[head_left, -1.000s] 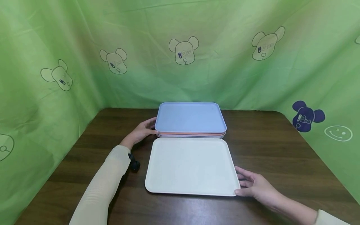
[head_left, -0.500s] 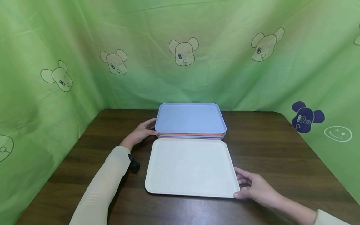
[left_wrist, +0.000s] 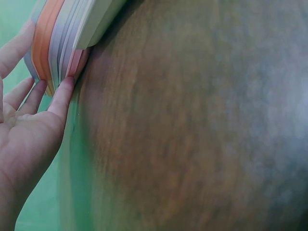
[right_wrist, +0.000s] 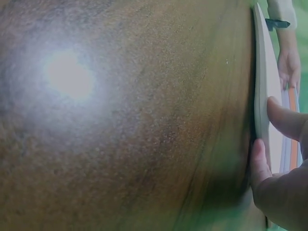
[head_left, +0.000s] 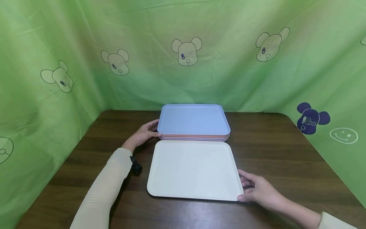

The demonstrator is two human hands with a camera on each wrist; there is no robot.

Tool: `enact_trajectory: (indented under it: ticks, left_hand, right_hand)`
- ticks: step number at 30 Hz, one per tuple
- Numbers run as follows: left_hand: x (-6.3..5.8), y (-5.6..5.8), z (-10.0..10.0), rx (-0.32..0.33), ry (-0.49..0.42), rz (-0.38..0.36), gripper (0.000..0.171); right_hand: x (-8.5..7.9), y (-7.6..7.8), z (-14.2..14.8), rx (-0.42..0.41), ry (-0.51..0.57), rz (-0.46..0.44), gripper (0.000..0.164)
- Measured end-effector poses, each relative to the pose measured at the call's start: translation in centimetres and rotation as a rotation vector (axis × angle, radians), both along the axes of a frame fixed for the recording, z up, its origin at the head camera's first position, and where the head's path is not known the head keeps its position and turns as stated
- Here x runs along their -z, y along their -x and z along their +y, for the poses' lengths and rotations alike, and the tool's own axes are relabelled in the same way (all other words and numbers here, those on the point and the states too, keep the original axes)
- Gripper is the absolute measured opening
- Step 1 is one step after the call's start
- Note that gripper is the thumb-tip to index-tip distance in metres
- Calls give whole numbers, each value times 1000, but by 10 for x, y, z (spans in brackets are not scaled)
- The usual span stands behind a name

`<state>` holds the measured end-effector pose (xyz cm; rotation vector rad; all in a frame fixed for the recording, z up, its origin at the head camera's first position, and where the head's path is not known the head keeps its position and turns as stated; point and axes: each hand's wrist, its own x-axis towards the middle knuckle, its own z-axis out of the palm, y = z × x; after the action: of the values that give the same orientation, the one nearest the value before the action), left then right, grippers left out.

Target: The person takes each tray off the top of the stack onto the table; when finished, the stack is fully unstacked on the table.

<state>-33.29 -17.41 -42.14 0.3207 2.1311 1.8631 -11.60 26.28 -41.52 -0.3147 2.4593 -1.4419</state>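
Note:
A pale blue tray (head_left: 193, 119) tops a stack of several trays at the back of the table. Orange (left_wrist: 42, 36), lavender and pink edges show below it in the left wrist view. My left hand (head_left: 143, 133) touches the stack's left side near the front corner, its fingers fairly straight and spread. A white tray (head_left: 194, 170) lies flat just in front of the stack. My right hand (head_left: 264, 190) holds its front right corner, thumb at the front edge and fingers along the right side. The right wrist view shows these digits (right_wrist: 286, 118) against the rim.
The dark wooden table (head_left: 274, 146) extends to both sides of the trays. A green curtain (head_left: 223, 79) with bear drawings hangs behind and beside it. A small black device (head_left: 136, 168) sits at the left wrist, beside the white tray's left edge.
My right hand has shifted slightly to the left, and the white tray's front right corner has come a little toward me. The left hand and the stack stay put.

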Motion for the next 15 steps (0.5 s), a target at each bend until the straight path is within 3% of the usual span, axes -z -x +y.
enact_trajectory:
  ticks: [15]
  left_hand:
    - [0, 1, 0, -3, 14, -1, 76]
  right_hand:
    - [-1, 2, -2, 1, -39, 25, 90]
